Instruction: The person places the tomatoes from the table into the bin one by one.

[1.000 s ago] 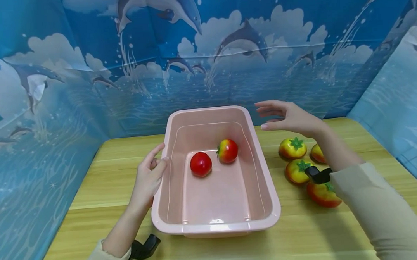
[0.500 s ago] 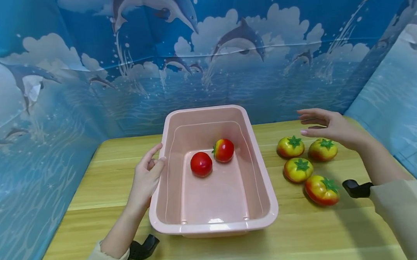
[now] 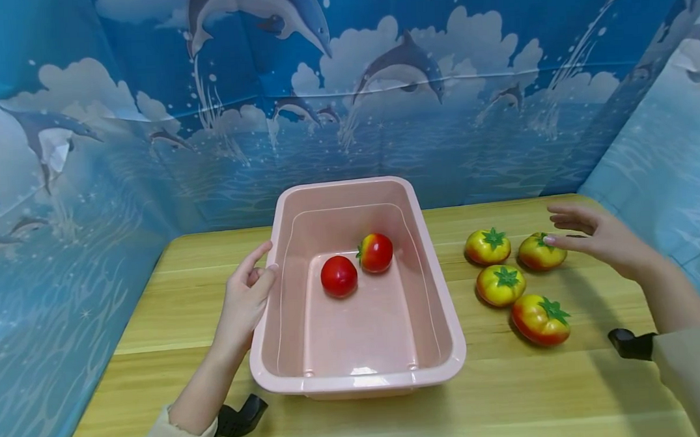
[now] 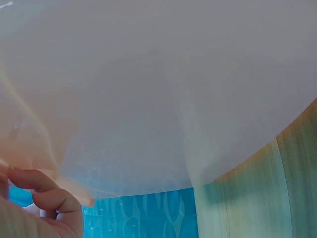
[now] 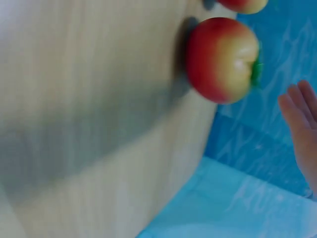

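A pale pink plastic tub (image 3: pixel 360 382) stands at the middle of the table, and my left hand (image 3: pixel 248 298) pinches its left rim between thumb and fingers. Inside lie a red tomato (image 3: pixel 339 276) and a red-and-yellow tomato (image 3: pixel 376 253) with a green calyx. To the right of the tub, several yellow-red tomatoes rest on the wood. My right hand (image 3: pixel 605 236), fingers extended, hovers beside the far right tomato (image 3: pixel 541 257); its thumb tip overlaps that tomato in the head view. In the right wrist view, a gap separates the hand (image 5: pixel 304 124) from the nearest tomato (image 5: pixel 218 59).
Other tomatoes sit close by: one at the back (image 3: pixel 488 248), one in front of it (image 3: pixel 501 287), and a larger, redder one (image 3: pixel 541 321) nearest me. A blue dolphin-print curtain (image 3: pixel 346 140) encloses the wooden table (image 3: pixel 183 304) at the back and sides.
My right hand has moved from beside the tub's back right corner rightward, then down to the far right tomato. The red-and-yellow tomato in the tub has rolled slightly. My left hand stays on the rim.
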A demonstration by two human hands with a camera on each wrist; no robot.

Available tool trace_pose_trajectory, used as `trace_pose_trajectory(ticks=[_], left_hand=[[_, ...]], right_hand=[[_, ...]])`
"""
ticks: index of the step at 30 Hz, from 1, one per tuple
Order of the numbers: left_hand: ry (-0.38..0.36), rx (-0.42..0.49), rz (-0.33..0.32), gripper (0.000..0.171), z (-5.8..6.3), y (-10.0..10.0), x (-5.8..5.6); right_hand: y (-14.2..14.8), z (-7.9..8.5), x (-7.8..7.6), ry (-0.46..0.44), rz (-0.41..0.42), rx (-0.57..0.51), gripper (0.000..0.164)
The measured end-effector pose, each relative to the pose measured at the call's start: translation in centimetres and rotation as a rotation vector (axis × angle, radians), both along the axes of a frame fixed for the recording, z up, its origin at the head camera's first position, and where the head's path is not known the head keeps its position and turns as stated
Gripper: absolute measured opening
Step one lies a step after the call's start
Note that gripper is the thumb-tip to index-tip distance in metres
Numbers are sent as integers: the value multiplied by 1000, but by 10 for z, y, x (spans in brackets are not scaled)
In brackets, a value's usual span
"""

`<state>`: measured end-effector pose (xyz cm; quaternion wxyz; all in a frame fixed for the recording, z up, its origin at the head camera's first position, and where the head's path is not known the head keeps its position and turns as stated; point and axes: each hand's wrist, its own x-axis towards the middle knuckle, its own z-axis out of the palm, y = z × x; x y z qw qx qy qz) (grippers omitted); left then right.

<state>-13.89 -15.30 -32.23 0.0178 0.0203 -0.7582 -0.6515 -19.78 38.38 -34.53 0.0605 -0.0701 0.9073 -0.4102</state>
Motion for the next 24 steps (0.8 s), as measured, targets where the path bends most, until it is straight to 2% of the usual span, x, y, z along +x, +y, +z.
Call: trace_pose_trajectory(ticks=[3,7,15,24], left_hand=[[1,-6,2,46,0,0,0],[-1,-3,0,46,0,-1,0],[-6,-2,1,45,0,0,0],[4,-10,6,45,-1,1,0]], right_hand=[[5,-12,0,-23,-37,-2,74],[7,-30,2,-47,-71,-59,84],[9,-57,5,-42,-113,-88,91],[6,-73,4,-55,-156,-71,95]])
